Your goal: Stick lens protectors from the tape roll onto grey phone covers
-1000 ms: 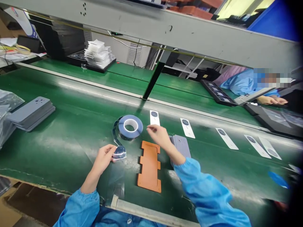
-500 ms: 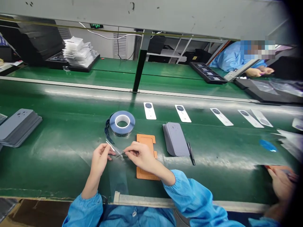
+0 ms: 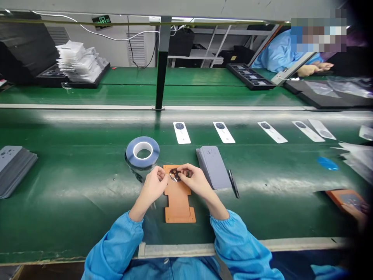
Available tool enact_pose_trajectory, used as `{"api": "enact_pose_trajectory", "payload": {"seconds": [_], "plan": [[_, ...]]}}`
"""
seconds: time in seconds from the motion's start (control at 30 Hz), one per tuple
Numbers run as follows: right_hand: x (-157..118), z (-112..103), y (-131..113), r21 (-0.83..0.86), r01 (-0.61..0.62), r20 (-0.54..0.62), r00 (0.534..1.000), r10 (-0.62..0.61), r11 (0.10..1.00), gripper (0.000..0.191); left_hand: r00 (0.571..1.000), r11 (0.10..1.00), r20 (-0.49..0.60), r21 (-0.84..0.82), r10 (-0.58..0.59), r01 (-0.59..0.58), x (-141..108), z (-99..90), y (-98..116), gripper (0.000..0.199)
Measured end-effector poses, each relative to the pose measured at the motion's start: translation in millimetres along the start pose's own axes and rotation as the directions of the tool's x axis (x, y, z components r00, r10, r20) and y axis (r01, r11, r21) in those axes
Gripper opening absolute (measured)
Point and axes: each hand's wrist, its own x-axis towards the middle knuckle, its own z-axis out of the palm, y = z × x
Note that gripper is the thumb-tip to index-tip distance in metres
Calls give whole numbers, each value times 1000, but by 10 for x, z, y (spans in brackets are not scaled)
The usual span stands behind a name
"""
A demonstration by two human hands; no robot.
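Over the upper end of an orange jig plate point(image 3: 178, 200), a thin black round sticker point(image 3: 175, 175) with holes in it is held between my hands. My right hand point(image 3: 196, 179) pinches its right side with thumb and fingers. At its left edge my left hand point(image 3: 154, 184) is closed in a pinch; the exact grip of those fingertips is partly hidden. A roll of blue-edged tape point(image 3: 131, 156) with a white core stands just left of the plate, its black-patterned strip hanging at the front. To the right lies a stack of grey phone-shaped sheets point(image 3: 217, 167), with black tweezers point(image 3: 233, 182) beside it.
Several white cards point(image 3: 182, 136) lie in a row farther back. Another grey stack point(image 3: 14, 167) is at the left. A blue oval film point(image 3: 328, 163) and a co-worker's hand on an orange jig point(image 3: 345, 200) are at the right. A dark post point(image 3: 161, 70) rises at the back.
Both hands have moved right and up to the orange plate's upper end. The clear strip has left my left hand; the black round sticker now shows between my fingers. The view has shifted.
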Motion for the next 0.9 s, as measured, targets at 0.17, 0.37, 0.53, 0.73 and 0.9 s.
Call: {"api": "enact_pose_trajectory", "payload": {"seconds": [0.17, 0.37, 0.53, 0.73, 0.9], "plan": [[-67, 26, 12, 139, -45, -34, 998, 50, 989, 16, 1000, 1000, 16, -9, -10, 11, 135, 65, -146, 10], [-90, 85, 38, 108, -43, -89, 995, 53, 993, 13, 1000, 999, 27, -46, -9, 10, 136, 74, -159, 10], [-102, 82, 31, 10, -47, -103, 994, 48, 999, 13, 1000, 1000, 27, 23, -12, 11, 129, 68, -108, 11], [-116, 71, 18, -40, -28, -123, 992, 23, 999, 15, 1000, 998, 16, 61, -5, 4, 126, 93, -130, 10], [-123, 63, 21, -80, -2, -125, 992, -8, 997, 13, 1000, 996, 15, 85, -8, 7, 128, 105, -124, 11]]}}
